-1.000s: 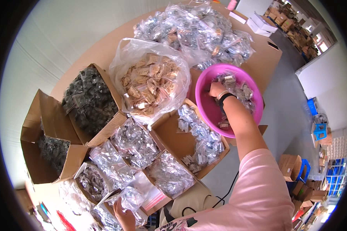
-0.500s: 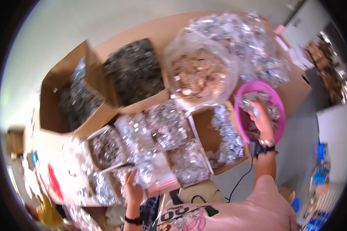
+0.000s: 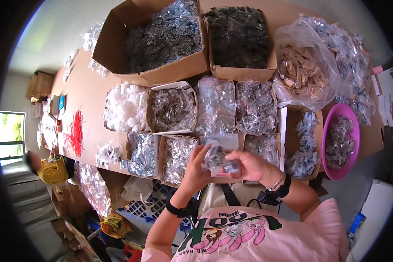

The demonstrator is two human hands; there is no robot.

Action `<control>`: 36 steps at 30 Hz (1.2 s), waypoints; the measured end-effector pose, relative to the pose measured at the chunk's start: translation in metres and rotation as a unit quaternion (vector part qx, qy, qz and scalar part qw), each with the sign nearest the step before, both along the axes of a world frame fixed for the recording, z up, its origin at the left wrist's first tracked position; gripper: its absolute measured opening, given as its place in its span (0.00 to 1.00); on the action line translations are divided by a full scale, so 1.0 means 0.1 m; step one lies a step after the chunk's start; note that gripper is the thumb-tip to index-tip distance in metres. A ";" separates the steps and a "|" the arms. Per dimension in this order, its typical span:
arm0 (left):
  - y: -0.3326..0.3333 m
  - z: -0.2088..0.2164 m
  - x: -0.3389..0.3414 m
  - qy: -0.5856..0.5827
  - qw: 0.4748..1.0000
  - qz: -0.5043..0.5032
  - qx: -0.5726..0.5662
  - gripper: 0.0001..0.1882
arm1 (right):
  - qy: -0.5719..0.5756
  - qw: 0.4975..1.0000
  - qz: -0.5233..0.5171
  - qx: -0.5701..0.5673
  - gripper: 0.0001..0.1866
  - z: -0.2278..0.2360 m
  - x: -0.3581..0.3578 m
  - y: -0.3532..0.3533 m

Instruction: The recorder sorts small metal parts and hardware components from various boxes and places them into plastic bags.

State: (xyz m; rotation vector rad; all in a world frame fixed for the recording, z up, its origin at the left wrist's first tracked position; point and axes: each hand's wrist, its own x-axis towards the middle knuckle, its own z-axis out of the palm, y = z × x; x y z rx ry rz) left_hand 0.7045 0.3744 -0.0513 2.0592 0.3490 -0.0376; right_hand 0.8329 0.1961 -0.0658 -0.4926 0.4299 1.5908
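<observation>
Above the front edge of the table, my two hands hold a small clear plastic bag (image 3: 215, 156) with greyish parts inside. My left hand (image 3: 195, 172) grips its left side with the fingers curled round it. On the other side, the thumb and fingers of my right hand (image 3: 254, 167) close on the bag's lower right part. Directly beneath lies a pale stack of flat plastic bags (image 3: 229, 140), partly covered by the hands. Boxes of bagged clear parts (image 3: 177, 153) and bagged grey parts (image 3: 263, 147) flank it.
Two big cardboard boxes (image 3: 170, 75) (image 3: 244, 72) of dark parts stand at the back. A pink basin (image 3: 336, 176) with bagged pieces is at the right, near a clear sack of brown pieces (image 3: 301, 72). Red ties (image 3: 75, 133) lie left; a person in yellow (image 3: 53, 169) is beyond.
My right hand has come out of the pink basin and moved left to the middle. My left hand has risen to meet it at the bag. The view has shifted.
</observation>
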 end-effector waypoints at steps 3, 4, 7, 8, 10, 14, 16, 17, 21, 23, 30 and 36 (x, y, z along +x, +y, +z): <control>-0.01 0.01 -0.06 0.029 0.998 0.028 -0.047 0.39 | -0.016 0.999 -0.042 0.009 0.19 0.12 -0.19 0.21; 0.00 0.00 -0.07 0.004 1.000 0.013 -0.010 0.39 | -0.017 1.000 -0.017 0.000 0.24 -0.01 -0.22 0.22; 0.06 -0.04 -0.10 -0.010 1.000 0.001 0.021 0.39 | -0.063 0.998 -0.024 -0.012 0.31 -0.03 -0.28 0.31; 0.09 -0.04 -0.12 0.003 1.000 0.005 0.016 0.38 | -0.063 0.998 -0.026 -0.013 0.31 -0.04 -0.27 0.31; 0.14 -0.05 -0.13 0.007 1.000 -0.002 0.004 0.37 | -0.165 0.981 0.058 -0.083 0.39 -0.04 -0.23 0.32; 0.25 -0.18 -0.24 -0.027 0.994 -0.074 0.070 0.30 | -0.479 0.859 0.152 -0.094 0.43 0.13 -0.32 0.36; 0.26 -0.14 -0.27 -0.034 0.992 -0.091 0.080 0.26 | -0.656 0.739 0.145 -0.045 0.42 -0.04 -0.37 0.33; 0.25 -0.10 -0.28 -0.039 0.990 -0.103 0.092 0.22 | -0.657 0.739 0.141 -0.049 0.42 -0.09 -0.38 0.28; 0.25 -0.02 -0.35 -0.055 0.979 -0.107 0.164 0.16 | -0.816 0.553 0.159 -0.056 0.30 -0.05 -0.33 0.21; 0.36 -0.14 -0.41 -0.046 0.966 -0.156 0.200 0.13 | -0.854 0.486 0.177 -0.060 0.24 -0.04 -0.25 0.15; 0.49 0.04 -0.36 -0.113 0.952 -0.138 0.248 0.11 | -0.953 0.273 0.095 -0.092 0.05 -0.01 0.21 0.07; 0.63 0.19 -0.39 -0.179 0.942 -0.078 0.274 0.15 | -0.919 0.393 0.014 0.035 0.05 0.15 0.31 0.04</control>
